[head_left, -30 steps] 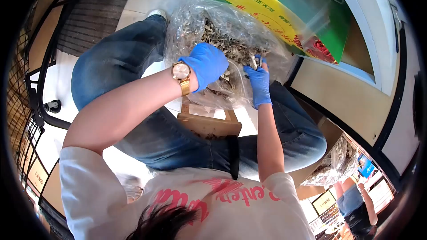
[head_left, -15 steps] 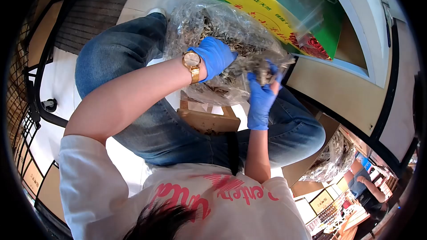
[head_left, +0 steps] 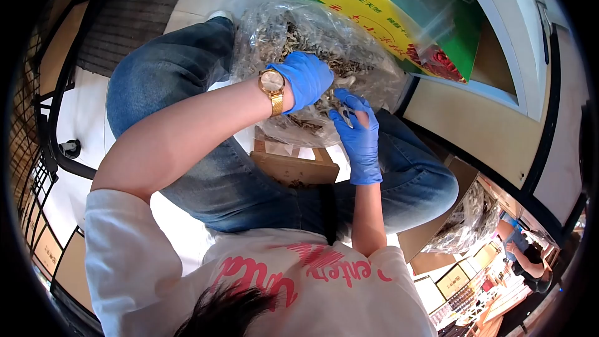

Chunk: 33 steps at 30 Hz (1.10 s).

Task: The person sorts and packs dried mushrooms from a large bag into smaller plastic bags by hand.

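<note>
A large clear plastic bag [head_left: 256, 31] lies open between my knees, holding dried grey-brown shreds [head_left: 306, 43] whose exact kind I cannot tell. My left hand [head_left: 304, 80], in a blue glove with a gold watch [head_left: 272, 84] at the wrist, rests over the shreds. Its fingers are curled together, and what they hold is hidden beneath them. To its right is my right hand [head_left: 360, 137], also blue-gloved, at the near right side of the bag. Its fingers are bent but apart, tips close to the shreds, and no clump shows in them.
A small wooden stool [head_left: 293, 168] sits beneath the bag's near edge. Beyond the bag stands a yellow and green carton [head_left: 374, 12]. At right is an open cardboard box [head_left: 430, 246] with a plastic-wrapped load. A black wire cart [head_left: 53, 118] stands left. Another person [head_left: 527, 259] is farther off.
The clump of shreds in my right hand is gone from it. That hand has moved left, closer to my left hand, and its fingers have spread. My left hand has barely shifted.
</note>
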Tool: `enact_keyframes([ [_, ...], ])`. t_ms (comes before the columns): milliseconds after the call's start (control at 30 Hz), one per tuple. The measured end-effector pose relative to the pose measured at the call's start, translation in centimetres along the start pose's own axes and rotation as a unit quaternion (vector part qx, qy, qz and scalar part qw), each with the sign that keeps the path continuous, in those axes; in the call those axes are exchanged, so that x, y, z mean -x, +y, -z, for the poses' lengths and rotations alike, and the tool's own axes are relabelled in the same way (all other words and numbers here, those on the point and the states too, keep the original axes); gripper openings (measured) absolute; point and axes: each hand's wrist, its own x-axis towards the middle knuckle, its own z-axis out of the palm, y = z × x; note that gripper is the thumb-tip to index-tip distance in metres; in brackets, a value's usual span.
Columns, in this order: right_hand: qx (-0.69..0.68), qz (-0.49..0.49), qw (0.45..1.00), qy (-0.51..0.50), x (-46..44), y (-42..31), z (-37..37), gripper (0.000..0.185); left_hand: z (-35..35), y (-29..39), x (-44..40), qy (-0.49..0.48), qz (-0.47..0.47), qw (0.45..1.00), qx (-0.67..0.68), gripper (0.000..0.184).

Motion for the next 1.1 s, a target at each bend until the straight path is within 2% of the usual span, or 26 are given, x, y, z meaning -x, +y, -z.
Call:
enact_keyframes([
  [67,-0.024,-0.047,0.998,-0.016,-0.4,-1.0,0.7,0.035,-0.1,0.0,0.0,0.009,-0.002,1.0,0.001,0.023],
  [100,-0.095,-0.051,0.994,-0.006,-0.5,-0.8,0.9,0.03,-0.2,-0.1,0.0,0.009,-0.003,1.0,0.0,0.023],
  [133,-0.101,-0.042,0.994,0.001,-0.6,-0.8,1.3,0.029,-0.3,-0.2,0.0,0.017,-0.004,1.0,-0.004,0.019],
  [233,-0.286,-0.194,0.938,-0.02,-1.2,-1.9,3.5,0.022,0.0,-0.2,0.2,0.013,0.001,1.0,-0.019,0.015],
  [367,-0.304,-0.176,0.936,-0.026,-1.1,-0.4,4.2,0.023,0.0,-0.4,0.2,0.02,-0.012,1.0,-0.018,0.012],
  [433,-0.054,-0.093,0.994,0.008,-1.0,0.6,4.1,0.027,-0.4,-0.5,0.1,0.031,-0.015,0.999,-0.007,0.013],
  [467,-0.062,-0.119,0.991,0.008,-0.8,0.9,4.1,0.031,-0.4,-0.5,0.1,0.042,-0.018,0.999,0.01,0.013],
  [500,0.003,-0.108,0.994,0.008,-0.8,0.5,4.1,0.033,-0.3,-0.5,0.2,0.04,-0.041,0.997,0.045,0.017],
  [533,0.099,-0.091,0.99,-0.048,-0.7,2.2,4.0,0.032,0.3,-0.2,0.6,0.047,-0.064,0.996,0.043,0.021],
  [567,0.192,-0.064,0.974,-0.099,-0.7,4.1,3.9,0.035,-0.4,-0.3,0.8,0.098,-0.102,0.989,0.044,0.022],
  [600,0.268,0.04,0.954,-0.131,-0.3,5.8,4.0,0.03,0.6,0.5,0.5,0.015,-0.093,0.995,0.024,0.024],
  [633,0.248,-0.037,0.964,-0.093,0.9,7.3,2.8,0.021,0.3,0.8,0.1,-0.001,-0.109,0.994,-0.012,0.025],
  [700,0.265,-0.06,0.959,-0.078,0.8,4.8,2.7,0.011,0.6,0.7,0.9,-0.006,-0.156,0.987,-0.042,0.026],
  [733,0.251,-0.056,0.963,-0.079,0.7,5.2,2.1,0.013,-1.3,0.0,0.1,-0.028,-0.136,0.987,-0.083,0.023],
  [767,0.237,-0.052,0.967,-0.081,0.7,5.6,1.4,0.015,-4.5,-1.4,-0.3,-0.004,-0.128,0.984,-0.124,0.02],
  [800,0.227,-0.05,0.972,-0.021,0.7,5.1,1.3,0.014,-3.4,-0.9,-0.1,-0.053,-0.123,0.981,-0.139,0.019],
  [900,0.295,-0.083,0.952,-0.019,-0.9,5.2,4.1,0.013,-0.2,-0.4,1.2,0.034,-0.177,0.972,-0.149,0.013],
  [967,0.247,-0.153,0.951,0.109,-0.9,5.7,6.3,0.012,1.6,0.5,1.3,0.072,-0.19,0.969,-0.142,0.011],
  [1000,0.251,-0.151,0.949,0.114,-0.8,5.3,6.7,0.012,1.6,0.8,1.4,0.111,-0.183,0.968,-0.128,0.011],
  [1067,0.218,-0.01,0.973,0.072,-0.2,3.1,6.2,0.012,1.6,1.3,1.4,0.147,-0.178,0.967,-0.111,0.011],
  [1100,0.23,-0.007,0.973,-0.014,0.1,0.1,7.6,0.013,1.6,1.4,1.4,0.133,-0.18,0.965,-0.139,0.01],
])
